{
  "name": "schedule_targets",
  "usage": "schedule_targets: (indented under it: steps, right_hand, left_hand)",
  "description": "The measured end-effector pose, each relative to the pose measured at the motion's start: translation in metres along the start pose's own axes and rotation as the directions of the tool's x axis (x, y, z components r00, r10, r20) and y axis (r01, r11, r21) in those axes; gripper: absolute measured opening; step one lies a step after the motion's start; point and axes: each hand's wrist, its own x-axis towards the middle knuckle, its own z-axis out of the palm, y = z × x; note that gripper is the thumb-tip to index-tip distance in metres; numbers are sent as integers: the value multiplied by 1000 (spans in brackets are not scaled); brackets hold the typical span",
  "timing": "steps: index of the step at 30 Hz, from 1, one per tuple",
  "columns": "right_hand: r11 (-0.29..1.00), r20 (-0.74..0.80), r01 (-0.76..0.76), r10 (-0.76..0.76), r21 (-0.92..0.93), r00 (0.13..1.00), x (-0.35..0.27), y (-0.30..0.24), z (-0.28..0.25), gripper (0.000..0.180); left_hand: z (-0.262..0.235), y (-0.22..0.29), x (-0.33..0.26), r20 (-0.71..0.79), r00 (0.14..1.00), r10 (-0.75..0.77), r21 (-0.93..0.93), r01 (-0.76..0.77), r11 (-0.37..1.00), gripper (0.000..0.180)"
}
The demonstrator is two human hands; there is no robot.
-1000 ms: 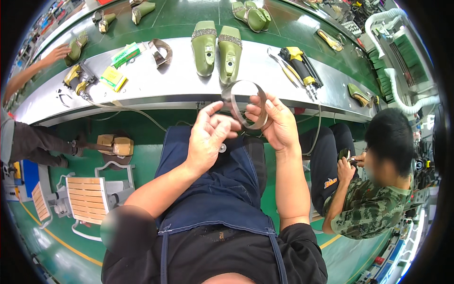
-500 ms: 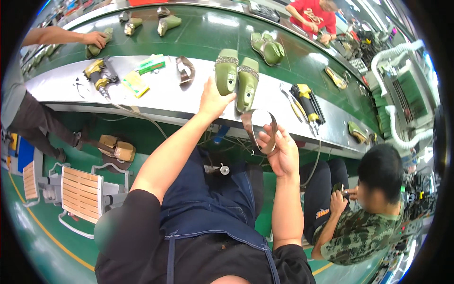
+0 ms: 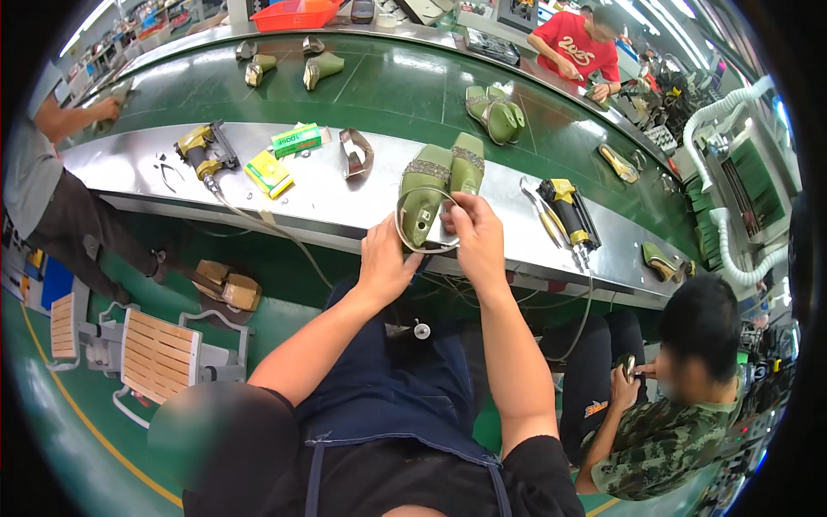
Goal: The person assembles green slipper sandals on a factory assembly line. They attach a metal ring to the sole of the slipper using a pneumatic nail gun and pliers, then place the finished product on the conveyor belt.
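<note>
Since half a second ago, my left grip [image 3: 388, 263] has drawn one green last [image 3: 420, 207] back past its mate, and my right grip [image 3: 478, 237] has brought the thin shiny band [image 3: 399, 222] across to it. I have the left grip closed on the heel end of that last, thumb underneath, over the near edge of the metal surface [image 3: 323, 196]; its toe points away from me. The right grip is pinching the band, which now rings the heel end in my view; I cannot tell whether they touch. A glittery strap [image 3: 430, 169] crosses the last further forward.

Just beyond it, to the right, stands the second green last [image 3: 467, 164]. Off to my left I have a curled band [image 3: 351, 153], a yellow box [image 3: 269, 174] and a green-and-white box [image 3: 297, 140]; to the right, pincers [image 3: 551, 226] lie beside a black-and-yellow air tool [image 3: 568, 211].
</note>
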Motion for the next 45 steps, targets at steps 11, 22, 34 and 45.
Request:
schedule_targets:
  steps: [11,22,34,45]
  right_hand:
    - [621,158,427,-440,-657,884,27,16,25,29]
    - [515,168,598,-655,-615,737,-57,15,53,18]
    - [941,-284,211,-285,-263,916,-47,36,65,94]
    - [997,-68,-9,14,79,998,-28,32,39,94]
  left_hand:
    - [-79,7,64,-99,886,454,-151,-464,873,43]
    - [-30,-20,96,210,867,453,-181,-421,889,37]
    - [-17,-46,92,213,905,367,-287,-302,909,45]
    - [-28,-46,71,355,892,281,-363,-145,920,80]
